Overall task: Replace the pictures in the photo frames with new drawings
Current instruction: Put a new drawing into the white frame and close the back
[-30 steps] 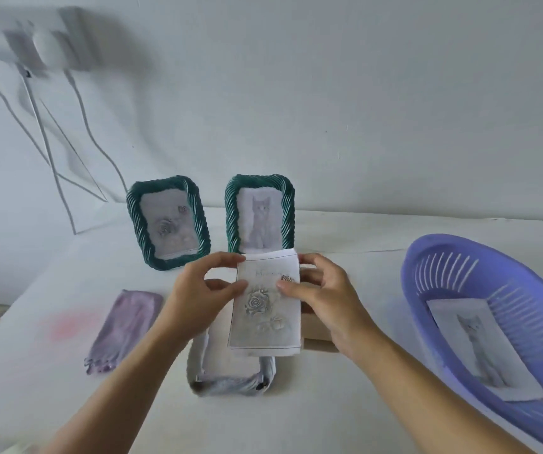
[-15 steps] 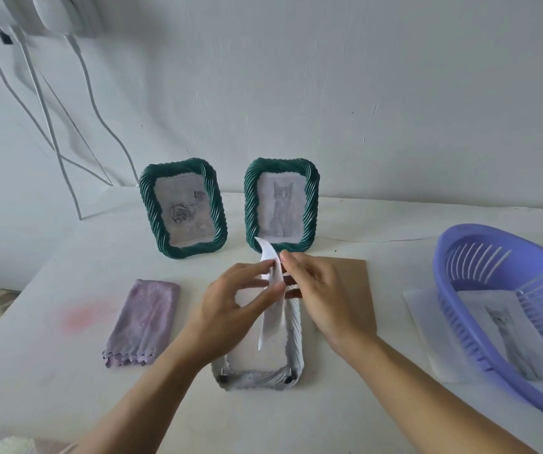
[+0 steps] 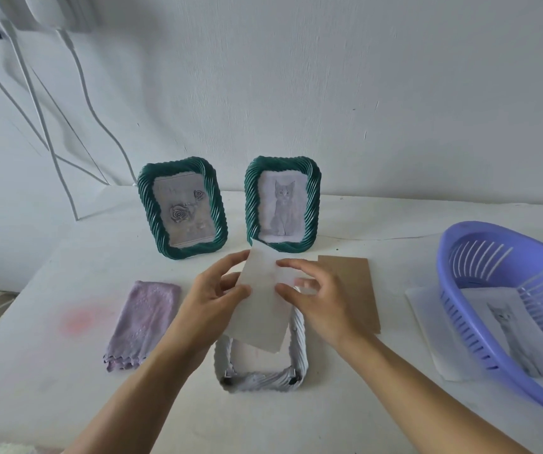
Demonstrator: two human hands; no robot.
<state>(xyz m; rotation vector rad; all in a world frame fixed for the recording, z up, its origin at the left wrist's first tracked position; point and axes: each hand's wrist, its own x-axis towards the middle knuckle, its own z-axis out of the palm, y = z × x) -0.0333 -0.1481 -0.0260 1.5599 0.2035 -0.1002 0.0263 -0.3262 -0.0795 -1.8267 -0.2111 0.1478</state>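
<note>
**Sheet held over the open frame**

Cables (image 3: 34, 93) hang down the wall at far left, clear of the work. On the worktop (image 3: 66, 404) a cloth (image 3: 142, 326) lies flat, likely kept for wiping glass. Behind it the rose frame (image 3: 183, 208) stands upright, well apart from the hands.

The left hand (image 3: 211, 303) pinches the left edge of the sheet (image 3: 261, 299) between thumb and fingers. The sheet hangs tilted, blank side to the camera, so what it bears cannot be told. Its lower end lies over the white frame (image 3: 260, 365), which rests face down with its back open. That fits a picture being lifted out or fed in.

The cat frame (image 3: 283, 204) stands upright just behind the sheet's top corner and could be knocked. The right hand (image 3: 316, 299) pinches the sheet's right edge, so two grips keep the thin paper from buckling. The board (image 3: 352, 290), probably the frame's backing, lies flat beside that hand, ready to go back on.

At far right the basket (image 3: 506, 309) holds a cat drawing (image 3: 509, 335), and a paper pokes out beneath it.
</note>
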